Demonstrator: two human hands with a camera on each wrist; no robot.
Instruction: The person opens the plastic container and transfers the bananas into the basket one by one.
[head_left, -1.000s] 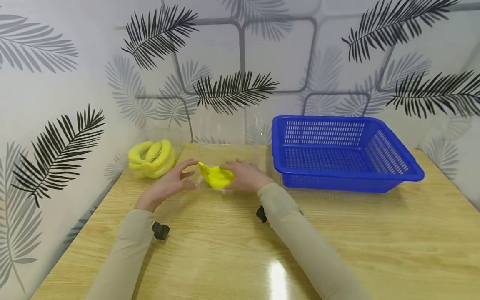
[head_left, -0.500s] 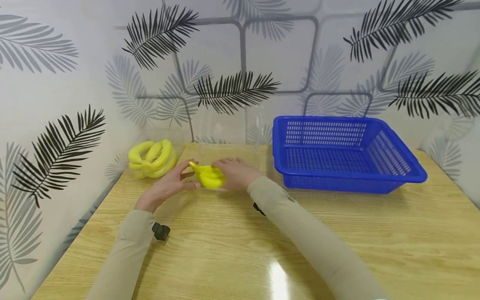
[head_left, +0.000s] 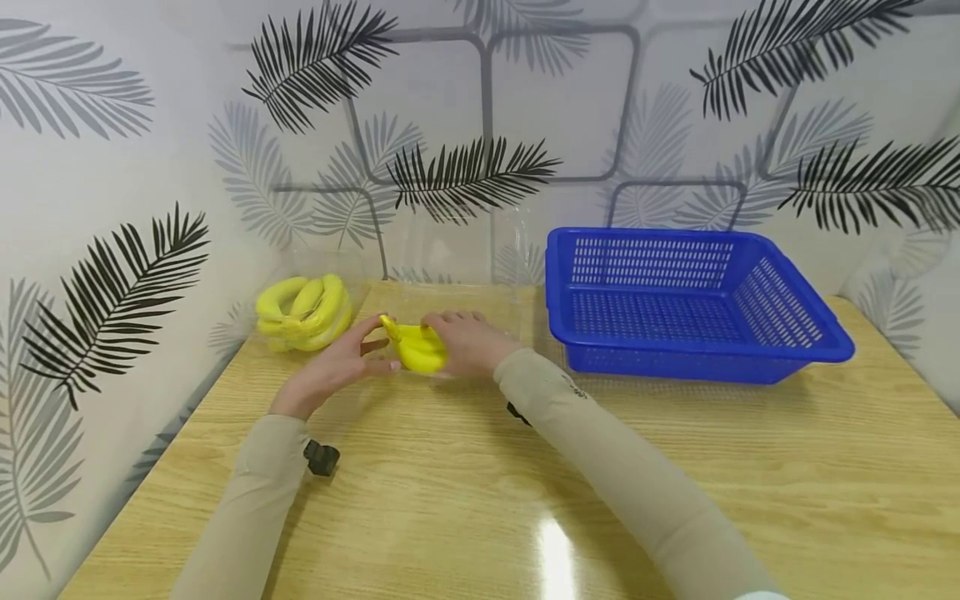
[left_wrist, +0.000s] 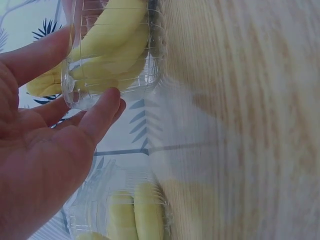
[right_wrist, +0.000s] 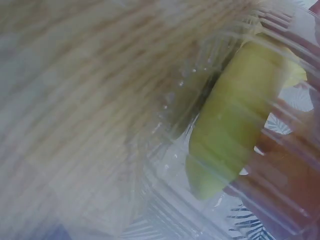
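Surface: wooden desk (head_left: 525,467), glossy, set against a leaf-patterned wall.
Item in hand: a bunch of yellow bananas (head_left: 415,346) inside a clear plastic box (left_wrist: 112,55); it sits toward the back of the desk, left of centre, between both hands.
Left hand (head_left: 337,367): fingers and thumb spread and lightly curved against the left end of the clear box; the left wrist view shows fingertips touching the box wall; a light steadying touch rather than a firm grip.
Right hand (head_left: 468,342): fingers curled over the right side of the box, holding it; the right wrist view is blurred and shows only banana behind ridged plastic.
Second bunch: more bananas (head_left: 303,310) in a similar clear box near the back left corner, just beside the left hand, not touching it.
Basket (head_left: 686,304): blue, slotted, at the back right of the desk, well apart from both hands.
Advice: thin clear plastic flexes; judged best held evenly at both ends, box kept level, pressure light so the walls do not buckle; keep clear of the second bunch.
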